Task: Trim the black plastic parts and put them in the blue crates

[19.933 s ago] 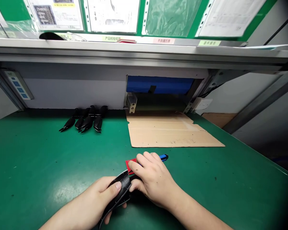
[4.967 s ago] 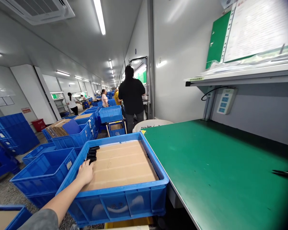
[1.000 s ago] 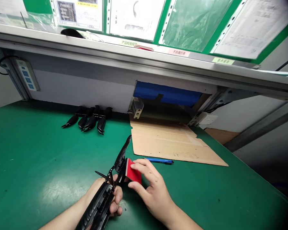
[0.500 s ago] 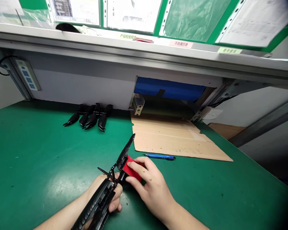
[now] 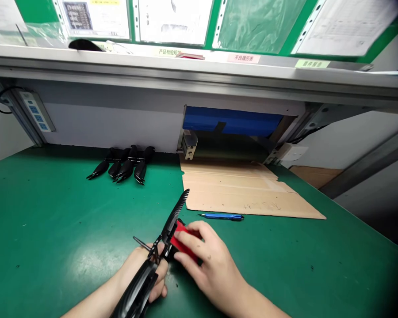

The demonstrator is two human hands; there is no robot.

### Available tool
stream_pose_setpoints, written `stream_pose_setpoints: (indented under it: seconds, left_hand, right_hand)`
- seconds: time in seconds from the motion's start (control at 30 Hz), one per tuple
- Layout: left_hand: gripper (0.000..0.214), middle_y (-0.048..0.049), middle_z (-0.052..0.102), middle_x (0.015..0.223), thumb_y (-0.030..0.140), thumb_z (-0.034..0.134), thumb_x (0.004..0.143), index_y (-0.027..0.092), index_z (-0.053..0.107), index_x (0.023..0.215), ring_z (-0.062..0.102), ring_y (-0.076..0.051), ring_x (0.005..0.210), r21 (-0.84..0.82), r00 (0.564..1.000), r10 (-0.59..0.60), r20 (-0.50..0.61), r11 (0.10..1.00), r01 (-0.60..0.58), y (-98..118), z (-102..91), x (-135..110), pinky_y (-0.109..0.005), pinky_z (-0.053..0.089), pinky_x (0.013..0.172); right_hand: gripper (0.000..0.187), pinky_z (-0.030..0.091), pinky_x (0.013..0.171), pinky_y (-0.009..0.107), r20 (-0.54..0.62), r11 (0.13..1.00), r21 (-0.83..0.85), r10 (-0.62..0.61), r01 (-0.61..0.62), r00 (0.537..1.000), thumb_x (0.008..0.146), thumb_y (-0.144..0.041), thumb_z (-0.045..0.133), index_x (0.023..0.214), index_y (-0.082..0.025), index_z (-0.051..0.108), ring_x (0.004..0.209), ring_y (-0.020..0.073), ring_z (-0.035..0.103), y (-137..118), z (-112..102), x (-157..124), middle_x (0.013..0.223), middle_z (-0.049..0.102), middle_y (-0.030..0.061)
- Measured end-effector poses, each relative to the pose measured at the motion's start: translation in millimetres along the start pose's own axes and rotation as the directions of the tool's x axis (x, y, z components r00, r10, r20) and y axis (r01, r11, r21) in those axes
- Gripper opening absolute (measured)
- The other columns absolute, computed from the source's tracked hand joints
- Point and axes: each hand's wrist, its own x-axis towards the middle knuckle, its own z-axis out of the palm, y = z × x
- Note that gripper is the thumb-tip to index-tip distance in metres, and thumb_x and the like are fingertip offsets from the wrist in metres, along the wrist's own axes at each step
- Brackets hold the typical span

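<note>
My left hand (image 5: 157, 276) is closed around the middle of a glossy black plastic part (image 5: 135, 287), which has long ribbed, wing-like pieces joined by thin bars. The part slants from the bottom edge up to a pointed tip near the cardboard. In my right hand (image 5: 208, 260) a flat red piece (image 5: 182, 240) is pinched between thumb and fingers. Its left edge lies against the upper section of the black part; whether it presses on it I cannot tell. My left fingers are partly hidden behind the part.
Several similar black parts (image 5: 126, 164) lie at the back left of the green table (image 5: 53, 221). A blue pen (image 5: 221, 216) rests in front of a cardboard sheet (image 5: 232, 190). Behind are a blue-flapped opening (image 5: 232, 120), a metal shelf edge (image 5: 152, 75) and a power strip (image 5: 36, 111).
The black part has turned a little in my left hand, showing less of its open inner side. My right hand has shifted slightly down with the red piece. The view has tilted a little.
</note>
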Motion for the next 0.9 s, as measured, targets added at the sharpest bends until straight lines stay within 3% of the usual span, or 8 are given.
stream_pose_setpoints:
  seconds: [0.13, 0.27, 0.37, 0.5, 0.6, 0.73, 0.83, 0.9]
  left_hand:
    - [0.025, 0.0061, 0.037, 0.039, 0.041, 0.058, 0.084, 0.020, 0.059, 0.071, 0.034, -0.011, 0.029, 0.029, 1.000, 0.020, 0.009, 0.999, -0.020, 0, 0.3, -1, -0.032, 0.041, 0.054]
    - [0.024, 0.0063, 0.036, 0.037, 0.041, 0.060, 0.083, 0.019, 0.060, 0.072, 0.034, -0.011, 0.029, 0.050, 1.000, -0.009, -0.028, 0.999, 0.010, 0, -1.4, 2, -0.032, 0.040, 0.053]
    - [0.026, 0.0059, 0.037, 0.037, 0.041, 0.061, 0.082, 0.019, 0.058, 0.068, 0.034, -0.010, 0.029, 0.027, 1.000, 0.000, -0.025, 1.000, 0.001, 0, -1.6, 3, -0.032, 0.041, 0.054]
    - [0.025, 0.0069, 0.034, 0.036, 0.042, 0.064, 0.079, 0.019, 0.060, 0.071, 0.034, -0.011, 0.029, 0.060, 1.000, -0.005, -0.024, 0.998, 0.006, 0, -0.9, 2, -0.032, 0.042, 0.053]
    - [0.030, 0.0062, 0.035, 0.037, 0.043, 0.065, 0.079, 0.020, 0.057, 0.063, 0.033, -0.010, 0.029, 0.026, 1.000, 0.005, -0.001, 1.000, -0.005, -1, -0.5, 2, -0.033, 0.043, 0.054]
    - [0.026, 0.0059, 0.035, 0.035, 0.042, 0.066, 0.078, 0.019, 0.061, 0.067, 0.033, -0.011, 0.029, 0.031, 1.000, -0.004, 0.022, 1.000, 0.003, -2, -1.5, 3, -0.032, 0.042, 0.053]
    - [0.027, 0.0073, 0.035, 0.039, 0.045, 0.066, 0.077, 0.018, 0.067, 0.082, 0.033, -0.010, 0.028, -0.012, 1.000, 0.000, 0.018, 1.000, 0.000, -3, -2.9, 4, -0.031, 0.042, 0.053]
    - [0.035, 0.0078, 0.035, 0.039, 0.046, 0.064, 0.078, 0.018, 0.067, 0.099, 0.034, -0.010, 0.028, -0.030, 1.000, -0.012, 0.027, 0.999, 0.012, -3, -3.4, 4, -0.030, 0.041, 0.052]
  right_hand:
    - [0.023, 0.049, 0.076, 0.035, 0.009, 0.999, 0.034, -0.006, 0.005, 1.000, 0.092, -0.025, 0.056, 0.115, -0.023, 0.059, 0.091, 0.0227, 0.050, -1, -4, -1, 0.103, 0.048, 0.0091]
    - [0.025, 0.047, 0.077, 0.036, 0.073, 0.994, 0.037, -0.110, 0.108, 0.991, 0.093, -0.026, 0.056, 0.118, -0.024, 0.058, 0.092, 0.0230, 0.049, -2, -2, -3, 0.105, 0.048, 0.0094]
    - [0.024, 0.048, 0.077, 0.036, 0.046, 0.999, 0.008, -0.038, 0.038, 0.998, 0.092, -0.026, 0.056, 0.116, -0.023, 0.058, 0.092, 0.0234, 0.049, -3, -1, -3, 0.104, 0.048, 0.0097]
    - [0.023, 0.047, 0.076, 0.036, 0.091, 0.996, 0.034, -0.085, 0.083, 0.992, 0.093, -0.027, 0.055, 0.116, -0.024, 0.058, 0.091, 0.0231, 0.049, -6, -2, -3, 0.105, 0.048, 0.0096]
    - [0.023, 0.047, 0.078, 0.035, 0.051, 0.999, 0.047, -0.010, 0.008, 0.999, 0.092, -0.025, 0.056, 0.115, -0.023, 0.058, 0.092, 0.0225, 0.049, -9, -3, -5, 0.104, 0.048, 0.0092]
    - [0.024, 0.046, 0.077, 0.035, 0.103, 0.994, 0.069, -0.090, 0.084, 0.991, 0.089, -0.027, 0.057, 0.113, -0.024, 0.060, 0.090, 0.0221, 0.050, -3, -6, -3, 0.104, 0.050, 0.0084]
    - [0.021, 0.045, 0.079, 0.036, 0.019, 0.975, 0.165, 0.150, -0.151, 0.988, 0.092, -0.031, 0.052, 0.110, -0.022, 0.060, 0.089, 0.0217, 0.051, 12, -10, 2, 0.100, 0.053, 0.0074]
    - [0.025, 0.047, 0.072, 0.033, 0.006, 0.856, 0.401, 0.352, -0.325, 0.936, 0.098, -0.038, 0.042, 0.109, -0.021, 0.057, 0.081, 0.0193, 0.053, 19, -10, 4, 0.094, 0.056, 0.0062]
